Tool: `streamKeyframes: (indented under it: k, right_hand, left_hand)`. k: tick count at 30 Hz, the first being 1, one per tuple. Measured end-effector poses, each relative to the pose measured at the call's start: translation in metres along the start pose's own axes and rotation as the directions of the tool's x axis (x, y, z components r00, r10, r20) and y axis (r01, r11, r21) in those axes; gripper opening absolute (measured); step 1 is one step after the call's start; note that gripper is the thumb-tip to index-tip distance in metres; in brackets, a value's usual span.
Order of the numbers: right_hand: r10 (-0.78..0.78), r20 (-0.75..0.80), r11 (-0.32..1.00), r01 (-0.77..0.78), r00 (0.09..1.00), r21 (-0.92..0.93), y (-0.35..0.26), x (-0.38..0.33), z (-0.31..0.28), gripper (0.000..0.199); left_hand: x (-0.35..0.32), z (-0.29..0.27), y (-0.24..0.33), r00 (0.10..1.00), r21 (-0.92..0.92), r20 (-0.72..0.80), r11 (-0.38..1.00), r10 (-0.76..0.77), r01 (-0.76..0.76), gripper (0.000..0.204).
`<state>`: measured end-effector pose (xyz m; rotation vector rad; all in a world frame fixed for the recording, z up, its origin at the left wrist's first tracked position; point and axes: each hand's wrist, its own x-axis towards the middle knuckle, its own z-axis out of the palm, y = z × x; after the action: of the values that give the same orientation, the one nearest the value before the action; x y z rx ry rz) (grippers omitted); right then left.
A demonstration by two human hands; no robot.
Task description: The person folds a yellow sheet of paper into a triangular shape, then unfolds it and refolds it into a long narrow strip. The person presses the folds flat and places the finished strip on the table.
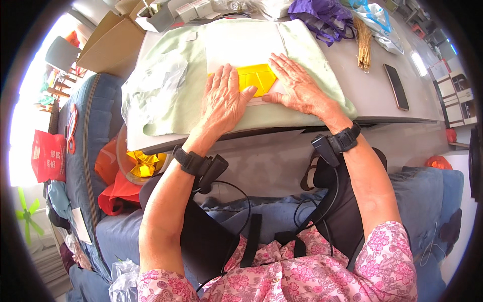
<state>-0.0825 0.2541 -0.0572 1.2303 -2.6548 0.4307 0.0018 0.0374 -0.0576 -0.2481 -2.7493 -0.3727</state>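
A: Where is the yellow folded paper [257, 78]?

B: On a white sheet [241, 45] spread over a pale green cloth [312, 65] near the front edge of the table [372, 85]. It sits between the two hands, partly under both.

A: What are the hands doing?

B: The left hand [224, 98] lies flat, palm down, fingers stretched out and together, covering the paper's left part. The right hand [297, 83] is also flat and open, fingers spread and pointing up and to the left, its thumb along the paper's lower right edge. Neither hand is closed around anything; both press down on the paper.

A: So the paper is touching both?

B: Yes, the yellow shows only in the gap between them and a little above the left fingertips.

A: Anything on the wrists?

B: Each carries a black strap with a small black device and a cable running back toward the body.

A: What else is on the table?

B: A dark phone [396, 86] lies well to the right of the right hand, a bundle of straw-coloured sticks [363, 45] farther back, and a purple bag [324, 17] at the far edge. Crumpled clear plastic [151, 83] rests on the cloth to the left of the left hand.
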Motion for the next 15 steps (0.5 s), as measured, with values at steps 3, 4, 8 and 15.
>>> streamKeyframes:
  k: [3,4,8,15]
  right_hand:
    - [-0.023,-0.018,1.0,0.023,1.0,0.005,-0.001,-0.002,0.0,0.097]
    - [-0.029,-0.021,1.0,0.029,0.999,0.007,-0.002,-0.001,-0.001,0.095]
    - [-0.053,-0.04,0.999,0.053,0.998,0.002,0.0,0.001,0.0,0.089]
    - [-0.11,-0.065,0.993,0.107,0.992,-0.043,0.001,0.001,-0.001,0.083]
  left_hand:
    - [-0.001,-0.004,-0.001,0.998,-0.004,0.065,1.0,-0.003,0.003,0.072]
    - [-0.001,-0.004,-0.003,0.998,0.006,0.051,1.0,0.021,-0.021,0.072]
    - [-0.002,-0.011,-0.006,0.997,-0.016,0.054,0.998,0.061,-0.06,0.079]
    - [0.002,-0.024,-0.014,0.99,-0.082,0.09,0.991,0.113,-0.106,0.082]
